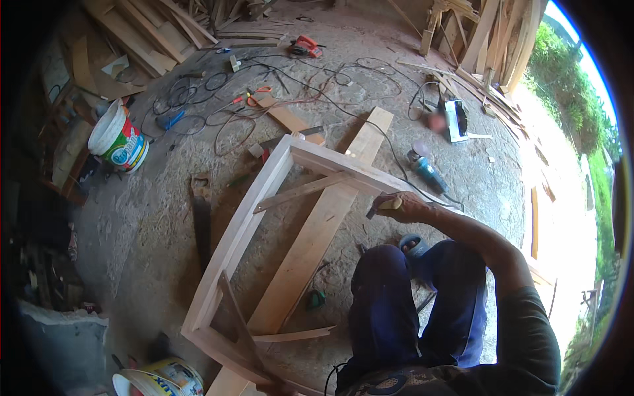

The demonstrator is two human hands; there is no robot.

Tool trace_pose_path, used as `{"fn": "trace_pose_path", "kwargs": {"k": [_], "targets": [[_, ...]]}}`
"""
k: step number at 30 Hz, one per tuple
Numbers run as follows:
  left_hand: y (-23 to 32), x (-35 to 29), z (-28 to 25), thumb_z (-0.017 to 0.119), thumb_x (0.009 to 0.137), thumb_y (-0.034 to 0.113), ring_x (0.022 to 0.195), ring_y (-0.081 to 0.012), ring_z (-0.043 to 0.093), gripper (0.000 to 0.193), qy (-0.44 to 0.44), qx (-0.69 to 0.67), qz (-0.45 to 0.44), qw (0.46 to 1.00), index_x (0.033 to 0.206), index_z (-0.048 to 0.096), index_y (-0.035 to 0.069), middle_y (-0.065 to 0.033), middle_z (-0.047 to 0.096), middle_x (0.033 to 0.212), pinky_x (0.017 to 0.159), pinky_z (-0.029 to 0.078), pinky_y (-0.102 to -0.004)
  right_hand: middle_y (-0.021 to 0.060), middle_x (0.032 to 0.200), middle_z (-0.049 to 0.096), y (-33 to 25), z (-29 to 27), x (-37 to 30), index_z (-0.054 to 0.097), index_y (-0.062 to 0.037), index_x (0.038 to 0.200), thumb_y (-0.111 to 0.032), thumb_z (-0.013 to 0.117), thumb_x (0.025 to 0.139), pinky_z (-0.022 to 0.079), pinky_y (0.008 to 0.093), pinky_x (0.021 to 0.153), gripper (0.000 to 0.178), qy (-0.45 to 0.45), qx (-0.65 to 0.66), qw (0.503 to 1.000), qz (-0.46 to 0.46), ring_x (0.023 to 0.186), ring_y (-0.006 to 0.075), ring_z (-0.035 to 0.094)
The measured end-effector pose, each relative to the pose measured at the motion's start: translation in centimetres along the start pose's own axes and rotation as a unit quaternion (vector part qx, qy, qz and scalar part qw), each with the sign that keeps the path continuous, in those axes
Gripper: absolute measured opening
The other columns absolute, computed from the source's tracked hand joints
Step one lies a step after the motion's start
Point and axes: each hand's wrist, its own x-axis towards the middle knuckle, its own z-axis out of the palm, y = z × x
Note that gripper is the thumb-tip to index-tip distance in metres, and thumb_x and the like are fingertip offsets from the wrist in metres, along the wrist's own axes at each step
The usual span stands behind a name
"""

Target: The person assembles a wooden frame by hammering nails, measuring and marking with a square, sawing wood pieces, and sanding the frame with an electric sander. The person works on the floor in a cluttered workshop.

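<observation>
A wooden frame [231, 228] lies before me on the floor, with thin diagonal braces [300, 192] across two of its corners. A wide plank [300, 264] runs under it. My right hand [408, 206] is closed round a small hand tool [391, 204] with a pale handle and a dark metal end, above the frame's right side. Its exact kind is not clear. At the lower edge, my left hand [277, 388] is dark and partly cut off, by the frame's near rail; its fingers cannot be made out.
A handsaw [201, 211] lies left of the frame. Beyond the right side are a blue angle grinder [429, 173] and a tangle of cables [370, 69]. A red power tool [305, 46], paint buckets [119, 138] and stacked boards [139, 33] stand around the concrete floor.
</observation>
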Motion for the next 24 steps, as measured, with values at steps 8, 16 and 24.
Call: {"fn": "trace_pose_path", "kwargs": {"k": [8, 16, 24], "targets": [[18.6, 9.4, 20.8, 0.064, 0.099, 0.041, 0.106, -0.0421, 0.068, 0.056, -0.345, 0.017, 0.354, 0.869, 0.134, 0.048, 0.001, -0.0237, 0.067, 0.122, 0.087, 0.054, -0.0518, 0.0050, 0.085, 0.071, 2.4, -8.3, -16.7, 0.062, -0.0061, 0.110, -0.023, 0.063, 0.098, 0.054, 0.0296, 0.051, 0.021, 0.284, 0.293, 0.869, 0.279, 0.063, 0.0132, 0.067], [26.4, 5.5, 32.9, 0.064, 0.099, 0.040, 0.105, -0.0412, 0.068, 0.052, -0.441, 0.194, 0.516, 0.708, 0.131, 0.051, 0.001, -0.0231, 0.067, 0.120, 0.088, 0.054, -0.0513, 0.0059, 0.096, 0.073, 9.1, -0.5, -35.8, 0.058, -0.0085, 0.114, -0.040, 0.060, 0.100, 0.055, 0.0313, 0.059, 0.034, 0.487, 0.424, 0.703, 0.299, 0.076, 0.0143, 0.068], [25.9, 4.7, 33.0, 0.064, 0.099, 0.039, 0.105, -0.0402, 0.068, 0.049, -0.412, 0.240, 0.525, 0.705, 0.129, 0.055, 0.001, -0.0224, 0.068, 0.118, 0.088, 0.054, -0.0507, 0.0051, 0.098, 0.067, 4.9, 3.3, -59.1, 0.056, -0.0101, 0.120, -0.023, 0.064, 0.094, 0.055, 0.0329, 0.067, 0.030, 0.381, 0.337, 0.671, 0.540, 0.086, 0.0152, 0.066]]}}
